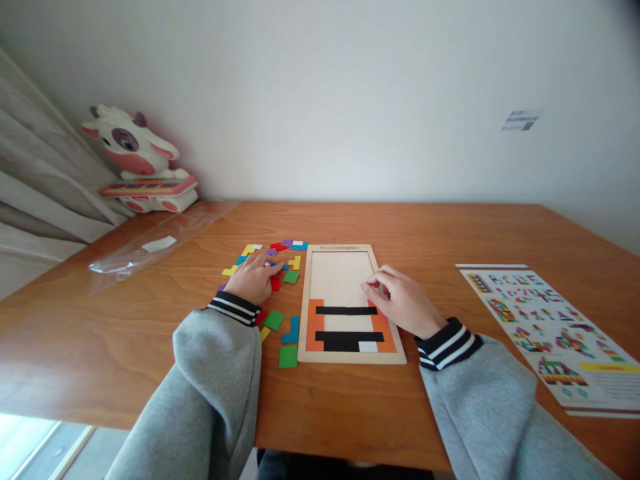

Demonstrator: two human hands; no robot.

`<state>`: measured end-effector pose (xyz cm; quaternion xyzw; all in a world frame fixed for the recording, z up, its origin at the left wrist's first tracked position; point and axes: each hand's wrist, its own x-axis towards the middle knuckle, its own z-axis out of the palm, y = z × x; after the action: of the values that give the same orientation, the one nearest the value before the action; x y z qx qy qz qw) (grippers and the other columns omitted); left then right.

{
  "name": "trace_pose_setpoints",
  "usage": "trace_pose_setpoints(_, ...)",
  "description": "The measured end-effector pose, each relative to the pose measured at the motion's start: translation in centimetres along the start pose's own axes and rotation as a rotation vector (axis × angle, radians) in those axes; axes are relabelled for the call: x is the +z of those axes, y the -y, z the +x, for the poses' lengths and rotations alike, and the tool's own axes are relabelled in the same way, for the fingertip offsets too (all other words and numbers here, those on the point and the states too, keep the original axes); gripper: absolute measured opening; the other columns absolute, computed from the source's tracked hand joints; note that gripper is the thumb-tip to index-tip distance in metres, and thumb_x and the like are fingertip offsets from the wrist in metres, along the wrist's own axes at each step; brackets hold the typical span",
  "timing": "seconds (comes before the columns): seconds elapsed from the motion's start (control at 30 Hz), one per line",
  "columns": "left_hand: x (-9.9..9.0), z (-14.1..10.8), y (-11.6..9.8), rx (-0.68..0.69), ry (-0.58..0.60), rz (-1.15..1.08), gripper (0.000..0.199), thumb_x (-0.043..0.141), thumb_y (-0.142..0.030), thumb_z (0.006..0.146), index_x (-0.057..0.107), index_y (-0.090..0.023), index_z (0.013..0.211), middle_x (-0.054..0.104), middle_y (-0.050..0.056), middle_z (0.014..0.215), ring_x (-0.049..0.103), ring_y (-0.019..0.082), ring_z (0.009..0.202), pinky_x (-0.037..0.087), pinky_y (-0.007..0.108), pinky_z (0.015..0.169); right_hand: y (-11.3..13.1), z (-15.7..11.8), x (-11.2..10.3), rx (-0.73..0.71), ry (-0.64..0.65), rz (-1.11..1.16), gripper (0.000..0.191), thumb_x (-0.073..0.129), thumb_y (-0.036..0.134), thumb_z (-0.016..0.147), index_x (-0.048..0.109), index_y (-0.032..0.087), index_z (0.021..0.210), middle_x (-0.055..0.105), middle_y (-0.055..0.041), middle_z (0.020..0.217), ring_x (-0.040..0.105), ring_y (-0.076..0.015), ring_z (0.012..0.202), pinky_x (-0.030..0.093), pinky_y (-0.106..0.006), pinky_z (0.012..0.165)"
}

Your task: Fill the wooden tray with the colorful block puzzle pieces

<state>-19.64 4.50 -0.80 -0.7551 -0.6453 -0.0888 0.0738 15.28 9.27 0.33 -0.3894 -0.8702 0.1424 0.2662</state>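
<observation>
My left hand (253, 279) lies over scattered coloured puzzle pieces left of the board, its fingers stretched out and touching or just above them. Close to it are a green square piece (291, 277), a red piece (275, 284) and a yellow piece (295, 263). My right hand (403, 301) is over the right side of the wooden puzzle board (353, 358), fingers curled and thumb and fingertips together; whether something is pinched there is hidden. Orange pieces (315, 323), black pieces (345, 337) and a white piece (368, 347) fill the board's near part. Bare wood shows in its far part.
A printed pattern sheet (545, 333) lies at the right. At the back left stands a toy cow with a keyboard (150, 163), with a clear plastic bag (125, 263) before it. More pieces, including a blue one (291, 331), lie beside the board's left edge.
</observation>
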Motion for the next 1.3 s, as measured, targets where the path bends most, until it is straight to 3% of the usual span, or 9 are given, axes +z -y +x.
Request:
trace_pose_setpoints(0.2, -0.1, -0.1, -0.3, -0.059, 0.012, 0.069, 0.036, 0.045, -0.031, 0.096, 0.072, -0.027, 0.12, 0.064, 0.011, 0.121, 0.058, 0.03, 0.113, 0.049, 0.048, 0.101, 0.0, 0.0, 0.1, 0.003, 0.018, -0.002, 0.016, 0.058, 0.03, 0.095, 0.065, 0.02, 0.085, 0.061, -0.002, 0.084, 0.056, -0.0144, 0.066, 0.041, -0.029, 0.063)
trace_pose_setpoints(0.4, -1.3, -0.1, -1.3, -0.171, 0.074, 0.086, 0.037, 0.042, -0.038, 0.099, 0.071, -0.028, 0.12, 0.063, 0.011, 0.116, 0.06, 0.029, 0.108, 0.05, 0.046, 0.098, -0.2, -0.1, 0.2, 0.014, 0.025, 0.003, 0.017, 0.058, 0.031, 0.095, 0.065, 0.019, 0.085, 0.06, -0.0017, 0.085, 0.056, -0.0142, 0.066, 0.041, -0.029, 0.064)
trace_pose_setpoints(0.6, -1.5, 0.1, -2.2, -0.265, 0.097, 0.153, 0.037, 0.043, -0.034, 0.098, 0.07, -0.023, 0.12, 0.062, 0.013, 0.113, 0.06, 0.029, 0.105, 0.05, 0.044, 0.096, -0.1, -0.1, 0.2, 0.019, 0.035, 0.004, 0.016, 0.058, 0.03, 0.095, 0.065, 0.019, 0.085, 0.06, -0.0017, 0.085, 0.055, -0.0142, 0.066, 0.04, -0.029, 0.064)
trace_pose_setpoints(0.77, -0.9, 0.5, -1.6, -0.268, 0.045, 0.11, 0.038, 0.05, -0.044, 0.096, 0.073, -0.022, 0.117, 0.066, 0.012, 0.111, 0.062, 0.028, 0.106, 0.049, 0.042, 0.099, 0.0, -0.1, 0.1, 0.016, 0.034, 0.006, 0.016, 0.058, 0.03, 0.095, 0.065, 0.02, 0.084, 0.061, -0.0021, 0.085, 0.055, -0.0147, 0.067, 0.04, -0.029, 0.065)
trace_pose_setpoints(1.03, -1.1, 0.6, -1.5, -0.214, 0.012, 0.002, 0.038, 0.046, -0.03, 0.095, 0.07, -0.023, 0.123, 0.074, 0.009, 0.114, 0.069, 0.026, 0.104, 0.055, 0.035, 0.09, -0.1, -0.1, 0.2, 0.019, 0.038, 0.015, 0.017, 0.056, 0.031, 0.096, 0.064, 0.021, 0.085, 0.061, -0.002, 0.086, 0.056, -0.0147, 0.068, 0.041, -0.029, 0.065)
trace_pose_setpoints(1.3, -1.5, 0.7, -2.2, -0.223, -0.137, -0.032, 0.033, 0.044, -0.025, 0.095, 0.073, -0.02, 0.111, 0.077, 0.009, 0.107, 0.074, 0.024, 0.093, 0.057, 0.032, 0.081, -0.1, -0.1, 0.2, 0.007, 0.021, -0.003, 0.018, 0.056, 0.032, 0.096, 0.066, 0.021, 0.085, 0.063, -0.0025, 0.086, 0.058, -0.0149, 0.069, 0.042, -0.029, 0.063)
